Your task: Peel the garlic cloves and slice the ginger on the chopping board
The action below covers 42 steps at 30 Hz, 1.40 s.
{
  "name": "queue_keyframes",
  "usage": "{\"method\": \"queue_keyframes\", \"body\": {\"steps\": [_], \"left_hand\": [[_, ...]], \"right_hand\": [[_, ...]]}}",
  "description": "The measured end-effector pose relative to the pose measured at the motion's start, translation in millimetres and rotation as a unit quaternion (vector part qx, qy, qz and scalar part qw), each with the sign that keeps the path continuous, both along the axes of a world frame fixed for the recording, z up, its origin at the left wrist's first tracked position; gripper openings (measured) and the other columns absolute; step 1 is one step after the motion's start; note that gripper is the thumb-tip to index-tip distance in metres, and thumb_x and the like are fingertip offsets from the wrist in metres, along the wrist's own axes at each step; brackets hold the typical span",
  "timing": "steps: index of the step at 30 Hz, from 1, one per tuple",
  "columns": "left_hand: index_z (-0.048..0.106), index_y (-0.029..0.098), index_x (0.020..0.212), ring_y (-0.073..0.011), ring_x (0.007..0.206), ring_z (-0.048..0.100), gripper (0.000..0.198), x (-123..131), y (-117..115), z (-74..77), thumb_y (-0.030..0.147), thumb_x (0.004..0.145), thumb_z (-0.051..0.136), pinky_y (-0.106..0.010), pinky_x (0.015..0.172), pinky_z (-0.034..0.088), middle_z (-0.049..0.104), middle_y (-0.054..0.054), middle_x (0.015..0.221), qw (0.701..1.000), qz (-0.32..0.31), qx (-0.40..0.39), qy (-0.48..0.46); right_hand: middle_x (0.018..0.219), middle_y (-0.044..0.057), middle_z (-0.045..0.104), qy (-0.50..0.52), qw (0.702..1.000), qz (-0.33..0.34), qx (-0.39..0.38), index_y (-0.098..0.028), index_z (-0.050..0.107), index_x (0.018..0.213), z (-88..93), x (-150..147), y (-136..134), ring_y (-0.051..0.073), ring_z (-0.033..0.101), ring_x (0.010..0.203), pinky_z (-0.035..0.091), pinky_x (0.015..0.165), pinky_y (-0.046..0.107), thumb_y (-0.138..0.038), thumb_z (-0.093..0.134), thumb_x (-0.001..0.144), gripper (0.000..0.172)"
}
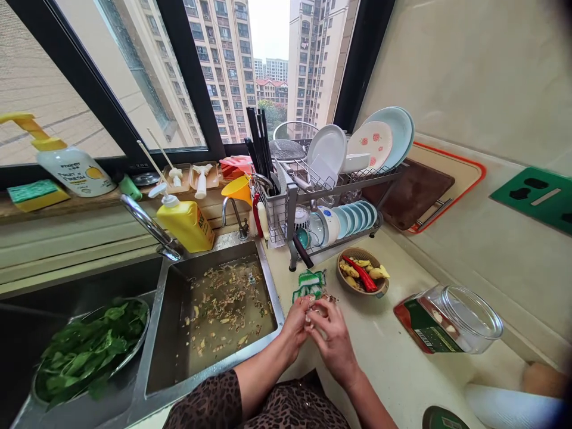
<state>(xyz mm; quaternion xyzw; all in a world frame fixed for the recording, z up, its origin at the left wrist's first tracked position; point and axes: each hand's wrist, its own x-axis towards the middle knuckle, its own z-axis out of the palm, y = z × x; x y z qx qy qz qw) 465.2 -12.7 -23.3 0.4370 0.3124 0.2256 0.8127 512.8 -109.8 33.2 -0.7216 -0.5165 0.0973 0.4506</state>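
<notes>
My left hand [295, 325] and my right hand [333, 336] meet over the counter, right of the sink. Both have their fingers closed around a small pale piece that looks like a garlic clove, mostly hidden by the fingertips. Just beyond them lie brownish scraps [329, 297] like peel and a green-and-white scrubbing cloth [310, 283]. A basket [382, 292] with ginger pieces and red chilli peppers [364, 275] stands farther off to the right. To the right sits a clear wide-mouthed jar [451, 319] with a few white pieces in it.
The right-hand sink basin [154, 357] holds cloudy water with floating scraps. Leafy greens [98, 345] fill a bowl in the left basin. A dish rack [291, 226] with plates and bowls stands at the back. A yellow detergent bottle [187, 225] is behind the faucet [149, 225]. A green lid [442, 418] lies at the front.
</notes>
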Motion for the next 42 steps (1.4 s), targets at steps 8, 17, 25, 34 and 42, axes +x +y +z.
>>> {"method": "queue_keyframes", "body": {"steps": [8, 17, 25, 34, 42], "left_hand": [[0.047, 0.017, 0.077, -0.0081, 0.054, 0.04, 0.033, -18, -4, 38.1, 0.045, 0.074, 0.063, -0.019, 0.051, 0.03, 0.045, 0.005, 0.059, 0.974, -0.022, 0.223, 0.03], [0.048, 0.016, 0.075, -0.0038, 0.042, 0.034, 0.038, -22, -9, 50.5, 0.044, 0.065, 0.072, -0.016, 0.044, 0.025, 0.047, 0.008, 0.051, 0.994, -0.066, 0.08, -0.031], [0.052, 0.016, 0.074, -0.0088, 0.048, 0.051, 0.035, -24, -6, 59.3, 0.04, 0.064, 0.074, -0.019, 0.048, 0.036, 0.059, 0.002, 0.057, 0.992, -0.076, 0.096, -0.026], [0.055, 0.015, 0.074, -0.0058, 0.04, 0.042, 0.031, -27, -2, 63.7, 0.04, 0.067, 0.07, -0.017, 0.041, 0.024, 0.055, 0.004, 0.048, 0.991, -0.117, 0.069, -0.013], [0.052, 0.016, 0.069, -0.0047, 0.04, 0.033, 0.02, -24, -10, 53.5, 0.029, 0.065, 0.067, -0.017, 0.04, 0.023, 0.046, 0.007, 0.046, 0.987, -0.12, 0.098, 0.032]], "right_hand": [[0.085, 0.003, 0.062, 0.46, 0.887, -0.04, 0.024, -0.023, 0.063, 0.098, 4.2, 35, -8, 0.012, 0.052, 0.057, 0.039, 0.049, 0.024, -0.034, 0.073, 0.07, 0.032], [0.085, 0.001, 0.064, 0.622, 0.78, -0.01, 0.066, -0.022, 0.066, 0.093, 9.8, 26, -13, 0.01, 0.053, 0.064, 0.044, 0.056, 0.022, -0.031, 0.076, 0.068, 0.028], [0.08, 0.0, 0.063, 0.542, 0.839, 0.0, 0.054, -0.021, 0.064, 0.101, 3.7, 26, -14, 0.01, 0.052, 0.062, 0.043, 0.058, 0.024, -0.03, 0.073, 0.071, 0.032], [0.071, -0.001, 0.062, 0.608, 0.791, -0.012, 0.064, -0.021, 0.062, 0.093, 4.0, 29, -15, 0.009, 0.054, 0.058, 0.042, 0.051, 0.02, -0.029, 0.078, 0.065, 0.033], [0.082, -0.003, 0.062, 0.643, 0.745, -0.079, 0.158, -0.025, 0.063, 0.096, -6.4, 36, -10, 0.006, 0.052, 0.06, 0.046, 0.057, 0.019, -0.027, 0.08, 0.062, 0.038]]}}
